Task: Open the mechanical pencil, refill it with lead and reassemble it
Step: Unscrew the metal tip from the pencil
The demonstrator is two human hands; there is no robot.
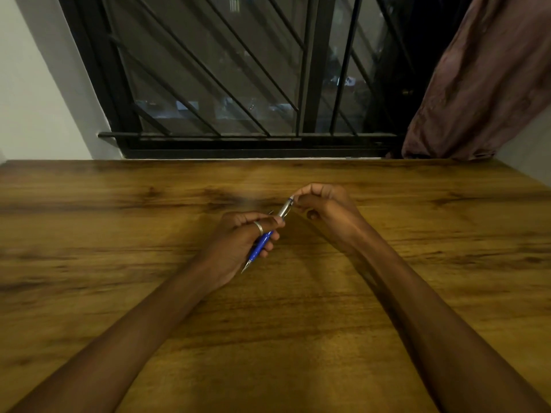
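A mechanical pencil with a blue grip and a silver upper barrel is held slanted above the wooden table, metal tip pointing down toward me. My left hand, a ring on one finger, is wrapped around the blue grip and the middle of the barrel. My right hand pinches the pencil's top end, at the cap, between thumb and fingertips. A thin dark sliver shows just left of the silver barrel; I cannot tell what it is. No lead container is in view.
The wooden table runs wide on both sides of my hands. Behind its far edge is a barred window, and a brownish curtain hangs at the right. A pale wall is at the left.
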